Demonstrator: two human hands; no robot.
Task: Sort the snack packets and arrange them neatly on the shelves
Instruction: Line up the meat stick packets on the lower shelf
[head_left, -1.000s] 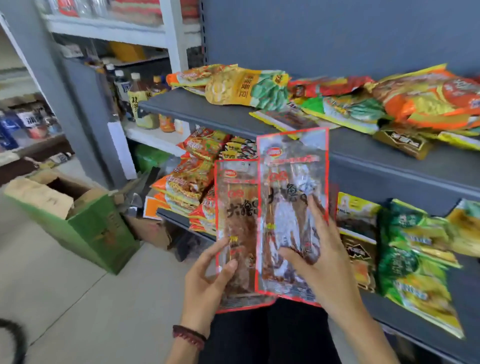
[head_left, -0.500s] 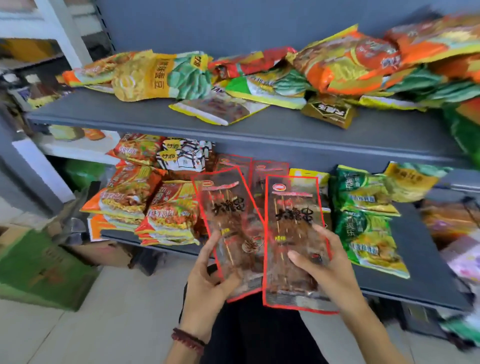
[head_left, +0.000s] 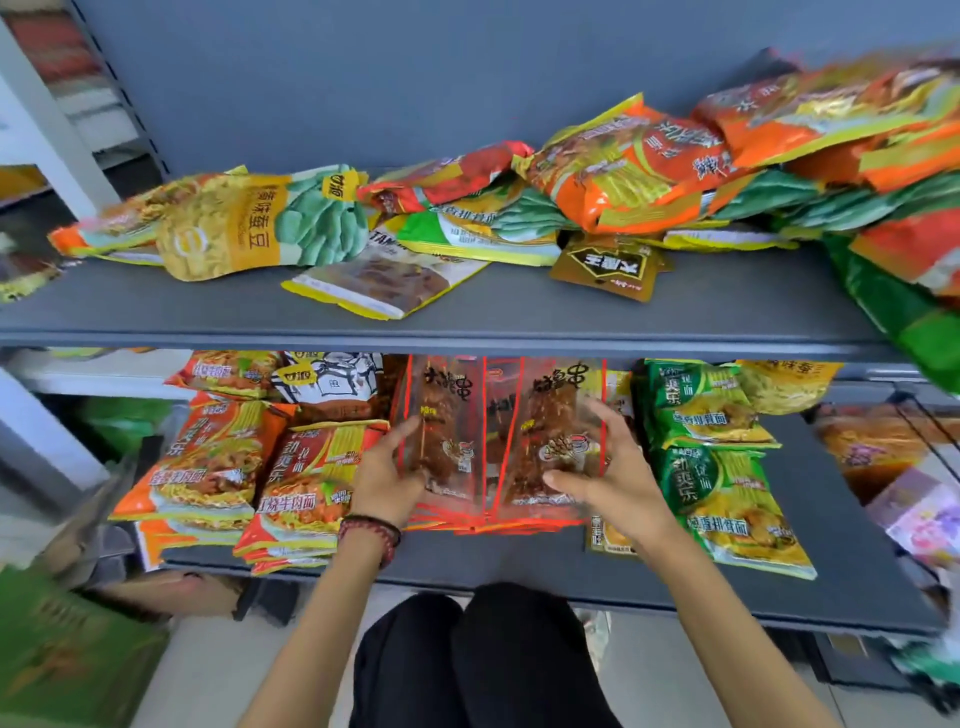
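The left red-edged packet (head_left: 441, 415) and the right red-edged packet (head_left: 553, 415) sit on the lower shelf (head_left: 519, 564) over similar ones, their tops cut off by the upper shelf (head_left: 467, 338). The left hand (head_left: 384, 480) pinches the first at its edge. The right hand (head_left: 610, 467) grips the second, thumb across its front.

Grey shelves (head_left: 519, 317) carry piled snack packets (head_left: 623, 171)
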